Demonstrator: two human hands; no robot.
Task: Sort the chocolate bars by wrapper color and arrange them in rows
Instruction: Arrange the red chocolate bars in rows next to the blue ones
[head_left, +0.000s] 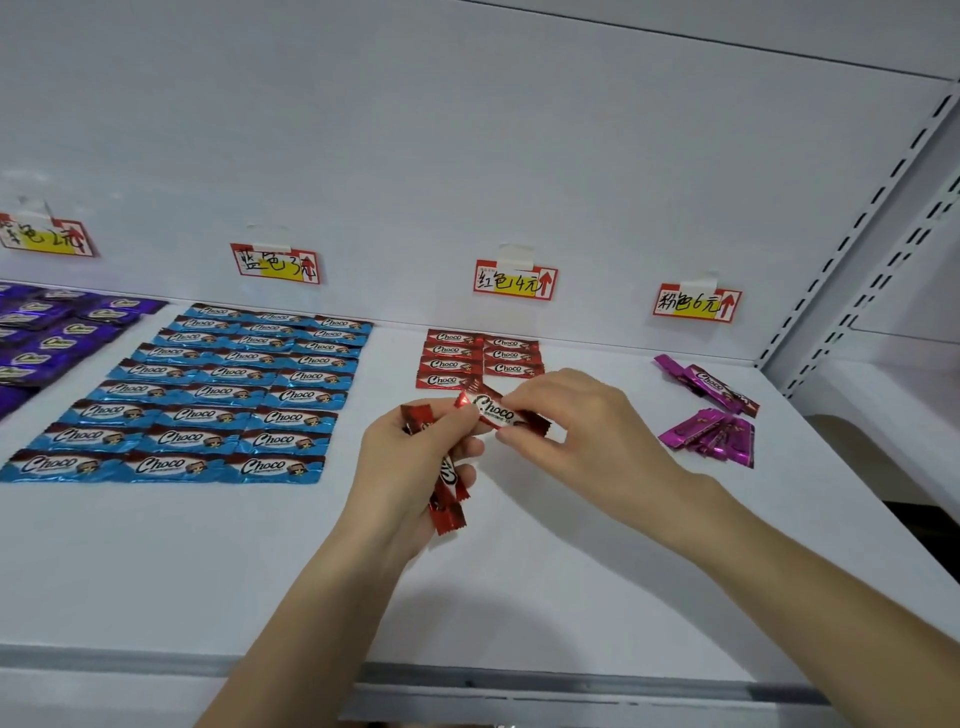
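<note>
Above the shelf (156, 571), just in front of the red rows (478, 358), right hand (576, 421) pinches one shiny red Choco bar (501, 413), white logo up; left hand (415, 457) grips a bunch of red bars (448, 488).

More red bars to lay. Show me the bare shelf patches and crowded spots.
Bare shelf: the strip between blue rows and red rows, the gap between red rows and pink bars, and the front edge. Crowded: blue rows, packed edge to edge.
</note>
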